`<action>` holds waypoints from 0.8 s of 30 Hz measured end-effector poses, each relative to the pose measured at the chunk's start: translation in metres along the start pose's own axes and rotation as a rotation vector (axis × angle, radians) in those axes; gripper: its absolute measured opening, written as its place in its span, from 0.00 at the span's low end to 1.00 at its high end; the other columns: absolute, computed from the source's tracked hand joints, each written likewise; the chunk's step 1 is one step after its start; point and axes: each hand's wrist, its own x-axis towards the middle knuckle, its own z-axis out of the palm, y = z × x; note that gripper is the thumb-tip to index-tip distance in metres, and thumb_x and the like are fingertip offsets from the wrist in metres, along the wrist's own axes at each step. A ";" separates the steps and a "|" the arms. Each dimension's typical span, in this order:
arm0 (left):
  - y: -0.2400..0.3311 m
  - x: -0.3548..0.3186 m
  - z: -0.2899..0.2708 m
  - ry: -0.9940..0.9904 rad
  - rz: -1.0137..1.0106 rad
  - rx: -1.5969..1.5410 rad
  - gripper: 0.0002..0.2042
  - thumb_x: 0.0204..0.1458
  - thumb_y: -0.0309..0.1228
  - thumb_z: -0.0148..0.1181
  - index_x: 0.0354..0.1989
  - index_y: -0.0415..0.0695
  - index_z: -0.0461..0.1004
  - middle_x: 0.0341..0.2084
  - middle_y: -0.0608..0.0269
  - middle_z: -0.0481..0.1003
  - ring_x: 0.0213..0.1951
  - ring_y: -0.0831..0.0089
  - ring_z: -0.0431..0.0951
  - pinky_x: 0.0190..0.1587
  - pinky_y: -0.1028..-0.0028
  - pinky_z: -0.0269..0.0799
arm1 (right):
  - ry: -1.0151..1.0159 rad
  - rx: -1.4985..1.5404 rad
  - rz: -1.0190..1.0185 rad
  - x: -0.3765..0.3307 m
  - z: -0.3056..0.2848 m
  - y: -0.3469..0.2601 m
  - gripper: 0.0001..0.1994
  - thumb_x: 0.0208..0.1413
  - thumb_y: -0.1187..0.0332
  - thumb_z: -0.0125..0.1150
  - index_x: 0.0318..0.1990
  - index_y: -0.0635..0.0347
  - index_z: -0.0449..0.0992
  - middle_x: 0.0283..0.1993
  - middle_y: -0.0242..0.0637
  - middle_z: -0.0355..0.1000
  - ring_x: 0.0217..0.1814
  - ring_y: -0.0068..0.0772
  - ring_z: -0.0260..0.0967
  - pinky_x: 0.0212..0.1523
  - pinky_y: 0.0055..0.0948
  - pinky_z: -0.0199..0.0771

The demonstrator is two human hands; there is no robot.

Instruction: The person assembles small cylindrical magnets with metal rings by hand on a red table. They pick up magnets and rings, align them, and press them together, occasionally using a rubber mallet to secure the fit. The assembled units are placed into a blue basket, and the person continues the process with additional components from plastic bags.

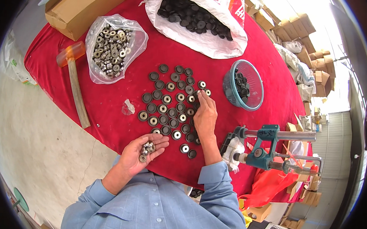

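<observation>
My left hand (137, 154) is palm up at the table's near edge, cupping several small metal bearings (147, 148). Farther right and forward, my right hand (206, 113) has its fingers pressed together, with a shiny bearing at the fingertips, partly hidden by them. Around it many round black plastic caps (146, 97) lie in loose rows on the red cloth. Some of the caps have a metal bearing (176, 134) in the middle; others show only black. A clear plastic bag (141, 41) full of loose bearings lies beyond, to the left.
A white woven sack (235, 43) of black caps lies open at the far side. To the right are a blue plastic basket (254, 99) with caps and a green hand press (260, 152). On the left are a mallet (76, 85) and a cardboard box (85, 10).
</observation>
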 end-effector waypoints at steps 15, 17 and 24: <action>-0.002 0.001 -0.003 0.002 -0.002 0.039 0.21 0.72 0.34 0.46 0.63 0.30 0.71 0.64 0.33 0.72 0.67 0.44 0.74 0.69 0.54 0.76 | -0.035 -0.083 -0.054 0.012 -0.008 0.000 0.16 0.56 0.81 0.60 0.51 0.66 0.84 0.55 0.42 0.81 0.57 0.50 0.77 0.59 0.45 0.80; -0.001 0.001 -0.002 -0.004 -0.003 0.036 0.21 0.72 0.33 0.44 0.63 0.30 0.71 0.64 0.34 0.72 0.68 0.44 0.73 0.70 0.54 0.74 | -0.033 -0.079 -0.035 0.014 -0.008 0.002 0.16 0.55 0.81 0.60 0.50 0.63 0.84 0.54 0.38 0.82 0.56 0.46 0.77 0.60 0.45 0.77; 0.000 0.002 -0.003 -0.035 0.010 -0.002 0.20 0.72 0.33 0.43 0.62 0.29 0.71 0.64 0.35 0.72 0.68 0.44 0.72 0.70 0.54 0.73 | 0.018 -0.161 -0.046 0.003 -0.005 -0.006 0.19 0.55 0.80 0.58 0.53 0.59 0.85 0.59 0.34 0.82 0.60 0.41 0.76 0.64 0.43 0.68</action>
